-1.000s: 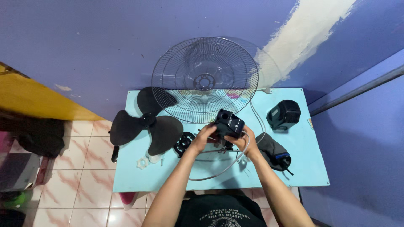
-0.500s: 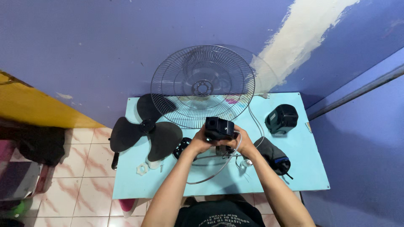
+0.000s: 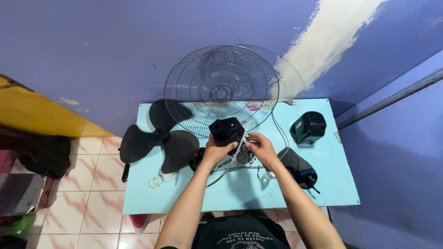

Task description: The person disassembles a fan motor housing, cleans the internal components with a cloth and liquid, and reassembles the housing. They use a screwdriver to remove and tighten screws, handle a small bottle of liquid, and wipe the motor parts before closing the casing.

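My left hand [image 3: 215, 152] grips the underside of a black fan motor unit [image 3: 226, 130], lifted just above the light blue table [image 3: 240, 193]. At the unit's right side, my right hand [image 3: 259, 146] pinches its metal part and a white cable [image 3: 233, 159] that hangs down between my hands. Behind them a round wire fan grille [image 3: 221, 90] leans on the purple wall. A black three-bladed fan blade [image 3: 157, 138] lies to the left, overhanging the table edge.
A black motor cover [image 3: 308, 127] sits at the right back of the table. A dark pouch-like part [image 3: 297, 166] lies by my right forearm. Small white plastic nuts [image 3: 157, 181] rest near the left front. Tiled floor [image 3: 83, 184] lies to the left.
The motor unit has shifted slightly left and turned in my hands. My view has tilted a little, so the table and grille sit lower in the picture.
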